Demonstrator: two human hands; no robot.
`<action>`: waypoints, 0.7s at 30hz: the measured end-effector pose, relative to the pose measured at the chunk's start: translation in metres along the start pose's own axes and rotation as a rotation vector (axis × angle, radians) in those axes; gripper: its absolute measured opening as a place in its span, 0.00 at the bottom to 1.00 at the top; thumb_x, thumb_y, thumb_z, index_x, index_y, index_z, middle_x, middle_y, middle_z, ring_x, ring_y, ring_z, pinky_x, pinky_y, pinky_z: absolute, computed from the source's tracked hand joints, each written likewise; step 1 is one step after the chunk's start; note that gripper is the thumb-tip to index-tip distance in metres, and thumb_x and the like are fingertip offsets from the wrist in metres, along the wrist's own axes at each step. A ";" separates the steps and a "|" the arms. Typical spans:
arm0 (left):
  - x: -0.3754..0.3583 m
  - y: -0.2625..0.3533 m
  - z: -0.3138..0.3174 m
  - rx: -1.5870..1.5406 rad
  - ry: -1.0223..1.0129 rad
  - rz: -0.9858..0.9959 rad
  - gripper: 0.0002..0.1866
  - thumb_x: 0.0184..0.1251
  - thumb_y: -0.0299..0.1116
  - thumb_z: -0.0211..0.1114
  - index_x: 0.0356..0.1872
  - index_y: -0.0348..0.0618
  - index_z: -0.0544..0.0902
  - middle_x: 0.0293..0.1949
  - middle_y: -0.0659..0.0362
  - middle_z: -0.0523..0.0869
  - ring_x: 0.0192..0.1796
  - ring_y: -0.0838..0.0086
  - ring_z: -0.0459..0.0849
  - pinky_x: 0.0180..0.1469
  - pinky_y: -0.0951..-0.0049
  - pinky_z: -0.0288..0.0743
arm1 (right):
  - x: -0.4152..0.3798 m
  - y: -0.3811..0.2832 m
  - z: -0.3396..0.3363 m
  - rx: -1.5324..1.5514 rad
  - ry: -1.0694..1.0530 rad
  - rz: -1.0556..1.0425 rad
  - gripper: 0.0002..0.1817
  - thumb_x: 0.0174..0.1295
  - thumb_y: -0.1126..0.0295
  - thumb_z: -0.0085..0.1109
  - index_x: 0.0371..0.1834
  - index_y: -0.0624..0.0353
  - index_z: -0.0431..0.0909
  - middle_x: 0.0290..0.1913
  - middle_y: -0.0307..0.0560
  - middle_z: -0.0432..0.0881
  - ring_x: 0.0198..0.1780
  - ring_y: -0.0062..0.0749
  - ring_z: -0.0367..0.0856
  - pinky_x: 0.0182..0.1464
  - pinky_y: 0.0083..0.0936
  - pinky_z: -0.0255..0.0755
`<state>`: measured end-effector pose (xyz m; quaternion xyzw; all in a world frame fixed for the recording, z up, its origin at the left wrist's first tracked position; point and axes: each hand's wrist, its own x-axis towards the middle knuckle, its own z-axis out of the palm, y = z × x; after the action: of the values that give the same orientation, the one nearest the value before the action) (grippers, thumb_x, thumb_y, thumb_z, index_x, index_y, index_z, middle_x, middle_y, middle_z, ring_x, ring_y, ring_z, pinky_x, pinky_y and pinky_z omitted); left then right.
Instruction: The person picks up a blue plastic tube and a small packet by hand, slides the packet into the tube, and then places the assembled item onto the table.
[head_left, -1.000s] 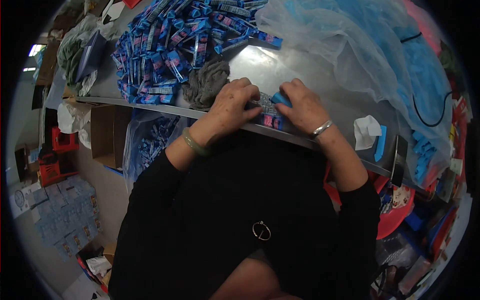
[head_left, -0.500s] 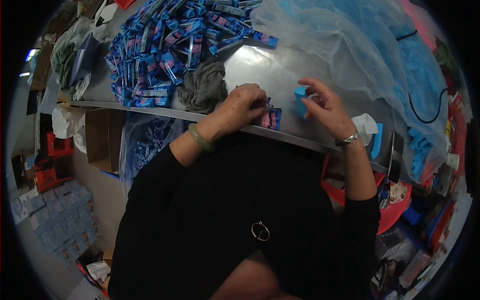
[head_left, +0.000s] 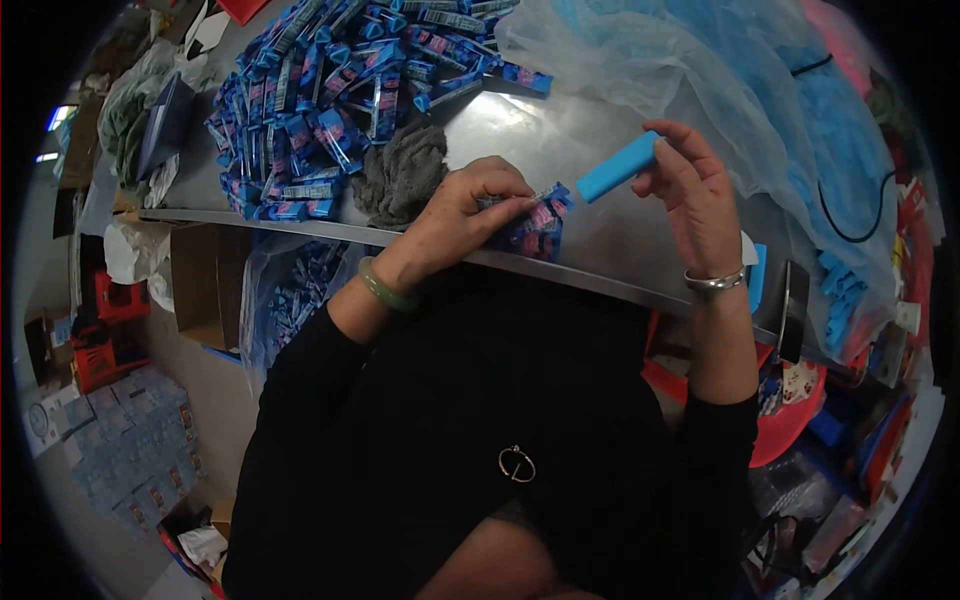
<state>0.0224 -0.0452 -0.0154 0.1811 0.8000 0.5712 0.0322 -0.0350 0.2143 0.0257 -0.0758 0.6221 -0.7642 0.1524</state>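
Observation:
Near the front edge of the metal table (head_left: 520,125), my left hand (head_left: 470,208) pinches the upper end of a blue and pink wrapper (head_left: 540,228). To its right my right hand (head_left: 692,195) is raised above the table and grips a light blue bar-shaped piece (head_left: 618,167) by its far end between thumb and fingers. The piece is tilted, its lower left end close to the wrapper but apart from it. A crumpled grey cloth (head_left: 402,178) lies just left of my left hand.
A large heap of blue packets (head_left: 310,100) covers the table's back left. Clear plastic sheeting over light blue items (head_left: 740,60) fills the right. At the right edge lie another blue piece (head_left: 758,280) and a dark flat object (head_left: 793,310). A cardboard box (head_left: 205,285) stands below left.
My right hand has moved right and up, and the blue piece in it now shows lengthwise. My left hand has its fingers on the wrapper, which has been lifted and opened out somewhat.

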 end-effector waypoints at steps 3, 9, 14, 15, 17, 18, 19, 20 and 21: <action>-0.001 0.005 0.001 -0.079 -0.005 0.012 0.03 0.64 0.24 0.65 0.36 0.36 0.83 0.36 0.57 0.83 0.40 0.72 0.81 0.44 0.74 0.75 | 0.006 0.001 0.000 0.087 -0.045 0.081 0.16 0.70 0.63 0.56 0.55 0.61 0.75 0.37 0.38 0.79 0.35 0.20 0.81 0.42 0.21 0.74; -0.004 0.008 0.001 -0.131 0.012 0.011 0.04 0.64 0.24 0.66 0.38 0.37 0.84 0.37 0.58 0.83 0.40 0.74 0.81 0.44 0.75 0.75 | 0.007 0.005 0.006 -0.069 -0.079 0.104 0.16 0.69 0.65 0.58 0.55 0.61 0.75 0.38 0.37 0.79 0.35 0.19 0.80 0.42 0.19 0.74; -0.006 0.010 0.002 -0.143 -0.014 -0.045 0.05 0.66 0.26 0.65 0.40 0.38 0.84 0.36 0.61 0.84 0.37 0.78 0.81 0.42 0.76 0.75 | 0.003 0.000 0.017 -0.240 -0.084 0.018 0.15 0.68 0.67 0.59 0.54 0.62 0.75 0.39 0.39 0.79 0.37 0.20 0.80 0.43 0.19 0.76; -0.008 0.014 0.004 -0.314 -0.020 -0.174 0.06 0.67 0.28 0.65 0.42 0.38 0.83 0.36 0.61 0.84 0.36 0.80 0.81 0.41 0.78 0.76 | 0.002 0.000 0.020 -0.215 -0.092 -0.008 0.14 0.67 0.69 0.60 0.52 0.62 0.75 0.39 0.40 0.80 0.36 0.20 0.81 0.43 0.17 0.77; -0.008 0.018 0.009 -0.484 -0.025 -0.301 0.07 0.69 0.29 0.65 0.44 0.38 0.83 0.36 0.62 0.85 0.35 0.81 0.81 0.40 0.79 0.76 | 0.001 -0.002 0.026 -0.190 -0.101 -0.037 0.14 0.66 0.70 0.62 0.51 0.63 0.75 0.38 0.41 0.80 0.36 0.20 0.81 0.42 0.16 0.78; -0.008 0.018 0.012 -0.612 -0.018 -0.348 0.09 0.69 0.30 0.65 0.45 0.37 0.83 0.36 0.62 0.85 0.34 0.82 0.81 0.39 0.81 0.76 | 0.000 -0.002 0.029 -0.165 -0.092 -0.052 0.14 0.65 0.70 0.62 0.51 0.63 0.76 0.39 0.40 0.80 0.38 0.20 0.81 0.43 0.16 0.77; -0.007 0.018 0.014 -0.741 -0.012 -0.396 0.10 0.69 0.31 0.65 0.47 0.36 0.82 0.36 0.62 0.86 0.33 0.83 0.81 0.38 0.82 0.76 | 0.000 -0.003 0.030 -0.140 -0.082 -0.065 0.14 0.65 0.71 0.63 0.51 0.63 0.76 0.39 0.40 0.80 0.39 0.20 0.81 0.44 0.17 0.76; -0.007 0.019 0.015 -0.740 -0.013 -0.395 0.10 0.69 0.31 0.65 0.47 0.36 0.82 0.36 0.62 0.86 0.33 0.83 0.81 0.38 0.82 0.76 | 0.000 -0.001 0.030 -0.139 -0.081 -0.066 0.14 0.65 0.71 0.63 0.51 0.63 0.76 0.39 0.40 0.80 0.39 0.20 0.81 0.44 0.17 0.76; -0.007 0.020 0.015 -0.803 -0.009 -0.435 0.11 0.69 0.31 0.65 0.47 0.36 0.82 0.36 0.62 0.86 0.34 0.83 0.81 0.38 0.82 0.77 | 0.000 0.004 0.030 -0.188 -0.108 -0.101 0.14 0.64 0.72 0.63 0.50 0.62 0.76 0.40 0.40 0.80 0.40 0.20 0.80 0.44 0.18 0.75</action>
<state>0.0381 -0.0280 -0.0033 -0.0156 0.5346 0.8151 0.2227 -0.0256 0.1859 0.0286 -0.1619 0.6775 -0.7039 0.1391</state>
